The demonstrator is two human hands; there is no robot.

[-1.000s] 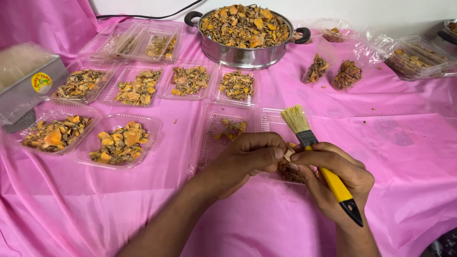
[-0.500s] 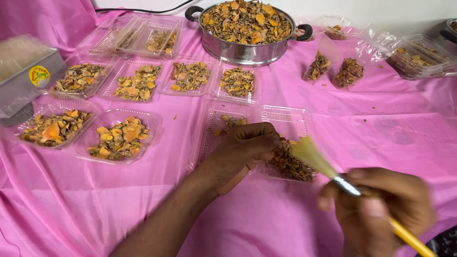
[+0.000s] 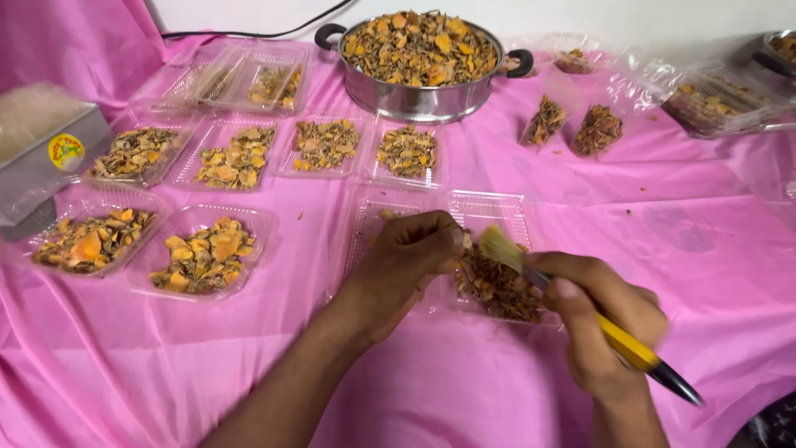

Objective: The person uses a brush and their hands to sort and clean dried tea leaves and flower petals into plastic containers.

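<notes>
Head view: brushing dried pieces in a clear tray.
I am gripping a brush (image 3: 580, 319) in my right hand (image 3: 601, 319), fingers closed around its yellow handle, bristles touching the pieces (image 3: 497, 286) in the tray (image 3: 489, 207). My left hand (image 3: 410, 253) is curling over the tray's left edge, steadying it. Next move, I judge: light strokes.

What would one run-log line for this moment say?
left hand: on open tray | right hand: holds brush | bristles: over dried pieces in tray | table: pink cloth
</notes>
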